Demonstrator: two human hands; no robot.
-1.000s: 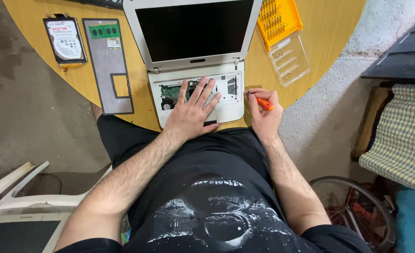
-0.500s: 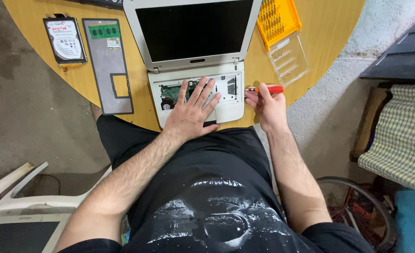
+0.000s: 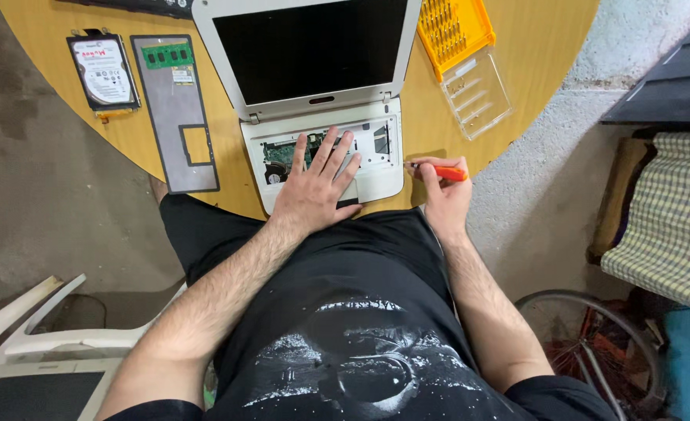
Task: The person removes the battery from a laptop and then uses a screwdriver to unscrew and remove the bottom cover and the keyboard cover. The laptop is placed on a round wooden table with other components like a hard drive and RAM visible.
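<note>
A white laptop [image 3: 314, 117] stands open on the round wooden table [image 3: 532, 47], its keyboard removed so the green circuit board [image 3: 282, 153] shows. My left hand [image 3: 317, 191] lies flat, fingers spread, on the exposed base and palm rest. My right hand [image 3: 444, 195] holds an orange-handled screwdriver [image 3: 442, 171] just right of the laptop's front corner, its tip pointing left toward the laptop's right edge.
A grey keyboard frame [image 3: 175, 117] with a green memory stick [image 3: 167, 54] on it lies left of the laptop, beside a hard drive [image 3: 103, 72]. An orange screwdriver-bit case [image 3: 454, 31] with clear lid [image 3: 477, 93] sits at right. A checked chair [image 3: 668, 218] and a wheel [image 3: 586, 343] stand at right.
My right hand has lifted from the table edge and turned the screwdriver level, its tip now toward the laptop's right side. My left hand has stayed on the laptop base.
</note>
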